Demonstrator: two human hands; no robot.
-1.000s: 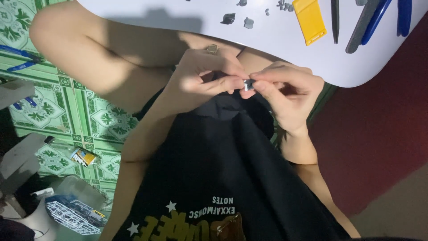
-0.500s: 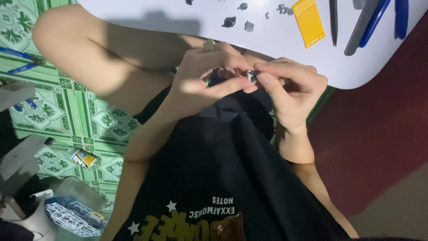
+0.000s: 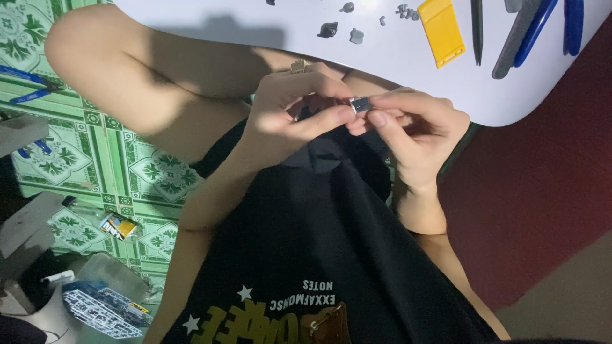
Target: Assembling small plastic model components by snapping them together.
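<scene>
Hands barely shifted, left hand (image 3: 290, 111) and right hand (image 3: 414, 130) grips both pinching small grey part (image 3: 361, 104)

A small grey plastic part (image 3: 361, 104), roughly rectangular with a paler, slightly glossy face turned up toward the camera, was held in the air just below the near edge of the white table (image 3: 255, 32) and above the lap. It was pinched between the fingertips of the left hand (image 3: 290, 111) and those of the right hand (image 3: 414, 124), which met at it from either side, so that only its upper face showed; its underside and finer detail could not be made out
</scene>
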